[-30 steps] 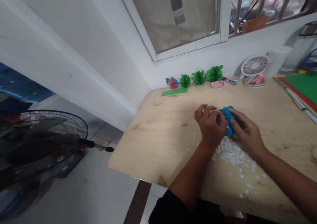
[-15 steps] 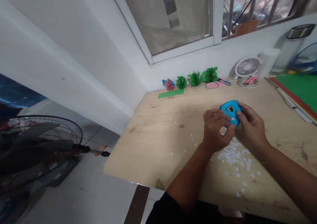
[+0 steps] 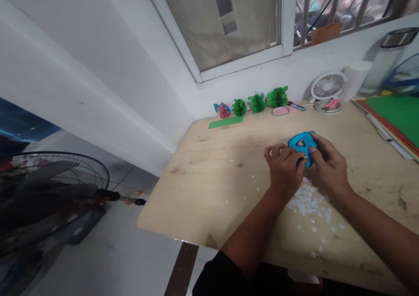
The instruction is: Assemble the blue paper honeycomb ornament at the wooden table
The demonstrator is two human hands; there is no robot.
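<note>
A blue paper cutout (image 3: pixel 304 139) with a dark-edged opening showing tan inside is held above the table. My right hand (image 3: pixel 330 165) grips its right side, with the thumb on the front face and the fingers behind. At its lower left edge, my left hand (image 3: pixel 284 167) is closed in a pinch, thumb and forefinger meeting at a small white piece (image 3: pixel 305 157) on the blue paper. The other left fingers are curled. Under the hands lies a scatter of small white squares (image 3: pixel 307 202) on the wooden table (image 3: pixel 196 187).
Along the wall stand green paper honeycomb figures (image 3: pixel 258 102) and a pink-and-blue one (image 3: pixel 223 110). A green paper strip (image 3: pixel 225 122) lies before them. A small white fan (image 3: pixel 328 86), tape rolls and a blue cutter (image 3: pixel 296 106) sit farther right, beside coloured sheets (image 3: pixel 396 117).
The blue paper has tilted and shifted slightly left. My left thumb and forefinger have closed at the white piece, where they were apart. My right hand keeps its grip.
</note>
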